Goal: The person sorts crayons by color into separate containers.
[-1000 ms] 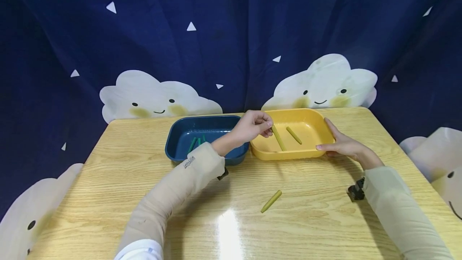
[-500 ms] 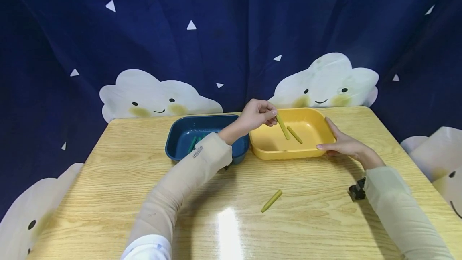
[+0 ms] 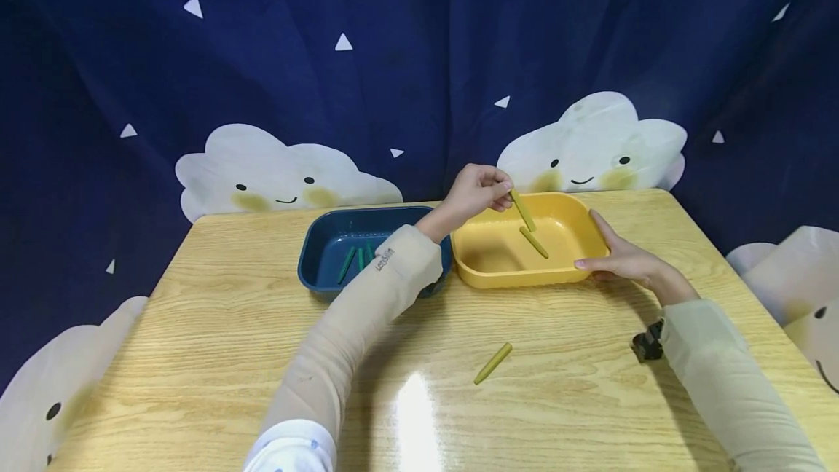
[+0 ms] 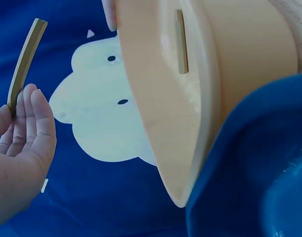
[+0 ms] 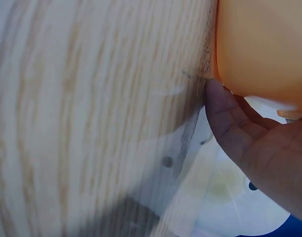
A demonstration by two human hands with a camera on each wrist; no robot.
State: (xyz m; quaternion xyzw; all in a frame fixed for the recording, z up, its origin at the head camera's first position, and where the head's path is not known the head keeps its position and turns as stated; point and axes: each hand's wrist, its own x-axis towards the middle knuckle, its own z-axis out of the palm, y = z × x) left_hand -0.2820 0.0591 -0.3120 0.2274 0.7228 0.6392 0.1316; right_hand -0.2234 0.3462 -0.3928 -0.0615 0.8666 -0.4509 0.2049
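My left hand (image 3: 481,191) pinches one end of a dark yellow crayon (image 3: 524,211) between thumb and fingertips, above the far left part of a yellow plastic tub (image 3: 518,280). In the left wrist view the held crayon (image 4: 27,61) has flat-sided faces and points away from the fingers. Another yellow crayon (image 3: 534,242) lies on the tub floor. My right hand (image 3: 623,261) grips the tub's right end, thumb at the near rim; the right wrist view shows its fingers (image 5: 225,113) low against the tub's outer wall.
A dark blue tub (image 3: 311,268) stands directly left of the yellow one, with several green crayons (image 3: 347,265) inside, partly hidden by my left sleeve. One more yellow crayon (image 3: 493,363) lies on the wooden table (image 3: 557,399) nearer me. A blue cloud-patterned curtain (image 3: 406,57) hangs behind.
The left hand has risen and moved right and away from me, lifting the crayon it pinches up from the yellow tub's floor. The right hand keeps its place on the tub.
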